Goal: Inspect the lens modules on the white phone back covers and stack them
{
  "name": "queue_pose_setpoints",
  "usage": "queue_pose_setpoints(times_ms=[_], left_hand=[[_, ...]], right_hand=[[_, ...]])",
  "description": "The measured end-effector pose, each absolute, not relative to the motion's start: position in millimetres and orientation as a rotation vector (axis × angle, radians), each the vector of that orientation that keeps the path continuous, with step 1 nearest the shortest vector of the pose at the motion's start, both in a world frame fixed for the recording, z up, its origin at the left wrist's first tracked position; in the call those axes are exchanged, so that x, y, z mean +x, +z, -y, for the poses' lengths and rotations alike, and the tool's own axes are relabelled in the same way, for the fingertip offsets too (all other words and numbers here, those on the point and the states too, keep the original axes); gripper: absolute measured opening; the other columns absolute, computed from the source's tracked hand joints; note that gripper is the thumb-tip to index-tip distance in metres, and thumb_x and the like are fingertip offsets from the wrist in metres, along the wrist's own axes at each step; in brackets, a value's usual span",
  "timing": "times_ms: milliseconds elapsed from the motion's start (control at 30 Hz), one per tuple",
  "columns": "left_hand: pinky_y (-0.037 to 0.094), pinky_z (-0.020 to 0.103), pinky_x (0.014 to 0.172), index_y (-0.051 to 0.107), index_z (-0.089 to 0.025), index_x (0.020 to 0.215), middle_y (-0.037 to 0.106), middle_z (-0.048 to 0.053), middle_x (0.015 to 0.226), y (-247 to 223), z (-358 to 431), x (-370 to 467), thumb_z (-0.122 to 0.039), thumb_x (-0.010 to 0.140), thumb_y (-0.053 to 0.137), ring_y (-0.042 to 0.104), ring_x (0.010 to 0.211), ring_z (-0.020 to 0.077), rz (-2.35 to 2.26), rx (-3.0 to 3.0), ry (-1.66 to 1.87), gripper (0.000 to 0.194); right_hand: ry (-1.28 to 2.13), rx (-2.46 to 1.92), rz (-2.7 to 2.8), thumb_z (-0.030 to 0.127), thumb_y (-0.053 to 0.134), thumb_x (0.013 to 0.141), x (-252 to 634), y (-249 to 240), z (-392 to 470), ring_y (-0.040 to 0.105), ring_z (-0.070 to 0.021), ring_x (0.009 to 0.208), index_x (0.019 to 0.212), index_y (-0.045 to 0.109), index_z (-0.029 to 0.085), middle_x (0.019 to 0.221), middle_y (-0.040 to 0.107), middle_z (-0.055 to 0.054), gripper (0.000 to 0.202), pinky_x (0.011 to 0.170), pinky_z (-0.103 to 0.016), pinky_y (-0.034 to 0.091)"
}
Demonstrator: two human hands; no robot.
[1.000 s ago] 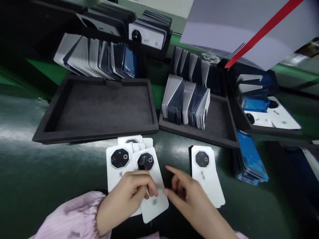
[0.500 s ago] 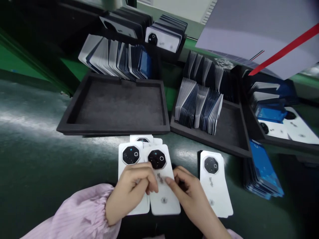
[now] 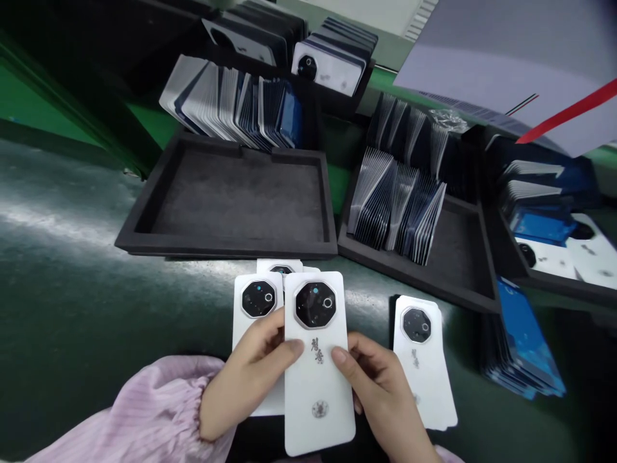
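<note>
Holding a white panel (image 3: 319, 382) at the lower middle of the frame, I have it pinched from both sides. My left grip (image 3: 255, 363) is closed on its left edge, thumb laid over the face; my right grip (image 3: 378, 379) is closed on the right edge, its fingers partly hidden behind. The panel's face is toward me, with an octagonal black patch (image 3: 315, 305) at the top, dark lettering (image 3: 317, 352) below it and a round emblem (image 3: 320, 409) near the bottom. I can't tell whether it touches the table (image 3: 183, 315). Partly behind it, to the left, lies a second panel (image 3: 242, 331). At the lower right of the frame sits a stack of white panels (image 3: 429, 379), with a blue stack (image 3: 527, 341) beyond it. A black tray (image 3: 241, 199) spans the centre left of the frame.
</note>
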State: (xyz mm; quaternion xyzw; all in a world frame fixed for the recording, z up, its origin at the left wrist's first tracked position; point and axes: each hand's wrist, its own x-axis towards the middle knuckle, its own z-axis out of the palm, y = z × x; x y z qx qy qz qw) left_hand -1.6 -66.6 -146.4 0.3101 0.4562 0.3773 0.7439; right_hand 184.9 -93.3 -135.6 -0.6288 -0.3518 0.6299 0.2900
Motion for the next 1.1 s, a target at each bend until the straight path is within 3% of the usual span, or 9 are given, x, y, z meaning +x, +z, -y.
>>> queue_pose_setpoints(times_ms=[233,467,533,600,700,767,867,967,1100], left_hand=[[0.041,0.021,0.058,0.074,-0.017,0.084,0.065,-0.002,0.073,-143,60,-2,-0.032,0.09,0.072,0.052,0.064,0.0131,-1.011,0.655,0.756,0.016],[0.041,0.024,0.057,0.066,-0.018,0.085,0.06,-0.002,0.074,-147,62,-1,-0.039,0.092,0.068,0.051,0.065,0.0147,-1.029,0.77,0.709,0.022],[0.04,0.024,0.057,0.064,-0.018,0.084,0.059,-0.002,0.073,-148,63,0,-0.04,0.094,0.066,0.051,0.065,0.015,-1.04,0.8,0.689,0.024],[0.04,0.025,0.057,0.062,-0.018,0.082,0.058,-0.001,0.073,-149,64,1,-0.041,0.097,0.063,0.051,0.066,0.0156,-1.047,0.839,0.66,0.027],[0.039,0.026,0.059,0.062,-0.017,0.084,0.057,-0.001,0.075,-151,65,2,-0.042,0.1,0.058,0.05,0.068,0.0163,-1.038,0.917,0.613,0.03],[0.04,0.027,0.063,0.063,-0.017,0.085,0.057,0.0,0.076,-153,65,2,-0.041,0.1,0.058,0.051,0.071,0.0172,-1.025,0.979,0.581,0.029],[0.04,0.029,0.067,0.064,-0.016,0.086,0.058,0.0,0.078,-155,66,3,-0.04,0.101,0.058,0.051,0.074,0.0183,-1.014,1.049,0.539,0.029],[0.038,0.029,0.066,0.06,-0.018,0.083,0.054,-0.002,0.074,-156,67,4,-0.04,0.104,0.053,0.05,0.071,0.0173,-1.028,1.041,0.515,0.031],[0.039,0.028,0.064,0.058,-0.019,0.083,0.054,-0.001,0.075,-155,67,3,-0.041,0.104,0.05,0.051,0.072,0.0181,-1.03,0.963,0.501,0.032]], right_hand=[[1.73,-1.663,0.926,0.065,0.075,0.086,182,-131,94,0.037,-0.008,0.054,0.069,0.062,0.019,0.064,0.051,0.004,0.051,0.047,-0.023,0.024],[1.763,-1.672,1.093,0.063,0.066,0.093,189,-137,96,0.05,-0.0142,0.063,0.072,0.063,0.019,0.068,0.057,0.001,0.049,0.057,-0.027,0.04],[1.519,-1.737,1.324,0.056,0.068,0.094,191,-140,96,0.055,-0.0156,0.063,0.081,0.066,0.021,0.069,0.058,0.001,0.037,0.055,-0.027,0.042],[0.972,-1.768,1.557,0.044,0.075,0.092,193,-143,94,0.057,-0.0165,0.066,0.105,0.067,0.023,0.085,0.063,-0.001,0.026,0.054,-0.028,0.045],[0.29,-1.583,1.843,0.031,0.079,0.09,194,-144,90,0.059,-0.02,0.083,0.128,0.061,0.024,0.124,0.056,-0.012,0.043,0.064,-0.033,0.053],[0.23,-1.448,2.008,0.023,0.075,0.094,194,-144,88,0.058,-0.0216,0.093,0.121,0.066,0.024,0.129,0.053,-0.012,0.028,0.072,-0.035,0.053],[0.422,-1.407,2.015,0.009,0.067,0.097,197,-142,86,0.06,-0.0214,0.098,0.108,0.069,0.025,0.114,0.064,-0.007,0.019,0.081,-0.034,0.053],[0.555,-1.557,1.654,0.012,0.062,0.099,204,-138,87,0.065,-0.021,0.095,0.098,0.066,0.026,0.104,0.069,-0.005,0.014,0.074,-0.034,0.052],[0.153,-1.493,1.474,0.014,0.067,0.095,196,-128,105,0.066,-0.0283,0.09,0.087,0.065,0.031,0.091,0.076,-0.004,0.018,0.073,-0.043,0.05]])
